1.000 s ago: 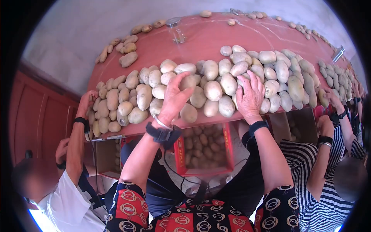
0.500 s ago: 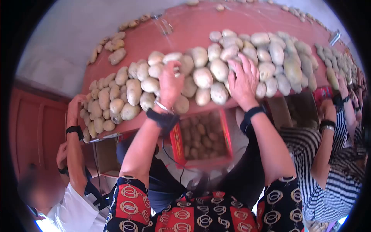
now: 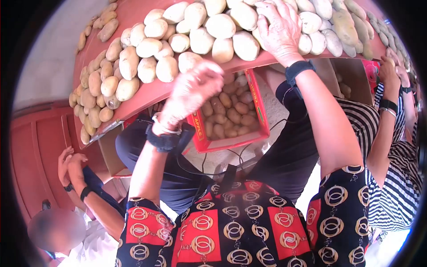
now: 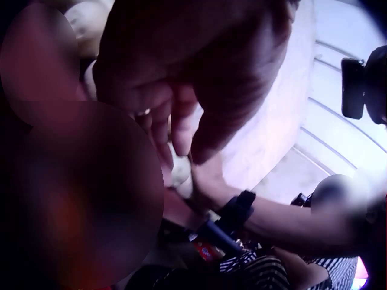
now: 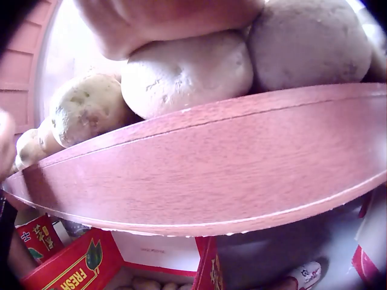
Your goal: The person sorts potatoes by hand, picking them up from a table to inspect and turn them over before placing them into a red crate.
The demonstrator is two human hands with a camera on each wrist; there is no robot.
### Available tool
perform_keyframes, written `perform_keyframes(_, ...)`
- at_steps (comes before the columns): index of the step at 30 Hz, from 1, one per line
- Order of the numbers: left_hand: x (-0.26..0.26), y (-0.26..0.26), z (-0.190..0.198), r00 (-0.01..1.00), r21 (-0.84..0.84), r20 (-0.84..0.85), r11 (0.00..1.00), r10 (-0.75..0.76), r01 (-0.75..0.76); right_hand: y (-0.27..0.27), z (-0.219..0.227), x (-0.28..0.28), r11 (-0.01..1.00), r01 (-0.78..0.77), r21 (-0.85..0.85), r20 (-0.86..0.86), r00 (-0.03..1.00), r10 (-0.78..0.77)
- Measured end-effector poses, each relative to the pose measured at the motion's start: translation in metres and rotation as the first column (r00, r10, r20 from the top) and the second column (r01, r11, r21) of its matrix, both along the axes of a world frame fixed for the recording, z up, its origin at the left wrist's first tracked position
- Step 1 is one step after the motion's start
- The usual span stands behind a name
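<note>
Pale potatoes [image 3: 221,26] lie heaped along the front of the red table [image 3: 153,91]. My right hand [image 3: 281,32] rests on the heap, fingers spread forward and thumb out to the left. In the right wrist view the heel of the hand [image 5: 175,21] lies on a large potato [image 5: 187,75] at the table edge. My left hand [image 3: 195,86], blurred, is just off the edge with its fingers loosely bent and no potato showing in it. The left wrist view shows its fingertips near the thumb, a pale patch beyond them.
Below the edge, between my knees, a red carton [image 3: 262,104] holds several potatoes. Another carton [image 3: 358,78] stands to the right. A person in white [image 3: 91,240] sits left; a person in stripes [image 3: 382,178] sits right. Dark cables [image 3: 202,162] run beneath.
My left hand has drawn back from the potatoes to the table edge. My right hand stays on the heap. The view has tilted down, and the left neighbour's hand has left the table.
</note>
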State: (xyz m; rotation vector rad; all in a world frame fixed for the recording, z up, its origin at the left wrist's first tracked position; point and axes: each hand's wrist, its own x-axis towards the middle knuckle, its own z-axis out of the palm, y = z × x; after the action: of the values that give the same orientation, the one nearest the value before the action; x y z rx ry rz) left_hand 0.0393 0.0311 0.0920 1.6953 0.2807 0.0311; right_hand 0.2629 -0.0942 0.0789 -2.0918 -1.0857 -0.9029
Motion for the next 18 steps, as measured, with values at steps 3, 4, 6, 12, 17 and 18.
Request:
perform_keyframes(3,-0.014,0.000,-0.060,0.950,-0.110,-0.254,0.981,-0.184,0.160,0.000,0.005,-0.004,1.000,-0.016,-0.002,0.004,1.000,0.016)
perform_keyframes(4,-0.017,0.008,-0.091,0.928,-0.144,-0.322,0.979,-0.185,0.145,0.000,0.007,-0.004,1.000,-0.020,0.001,0.011,1.000,0.020)
perform_keyframes(6,-0.021,0.017,-0.132,0.924,0.129,-0.376,0.984,-0.070,0.127,0.000,0.009,-0.005,1.000,-0.024,-0.001,0.020,1.000,0.024)
perform_keyframes(12,-0.043,0.019,-0.235,0.818,0.446,-0.567,0.799,-0.097,0.404,0.002,-0.015,0.015,0.997,-0.029,-0.078,0.033,0.999,0.031)
perform_keyframes(17,-0.060,-0.013,-0.351,0.848,0.413,-0.528,0.856,-0.055,0.313,-0.001,-0.005,0.009,0.996,-0.082,-0.044,-0.031,0.996,0.080)
perform_keyframes(18,-0.055,-0.018,-0.347,0.807,0.421,-0.586,0.824,-0.073,0.380,0.000,-0.001,0.004,0.996,-0.086,-0.020,-0.048,0.995,0.085)
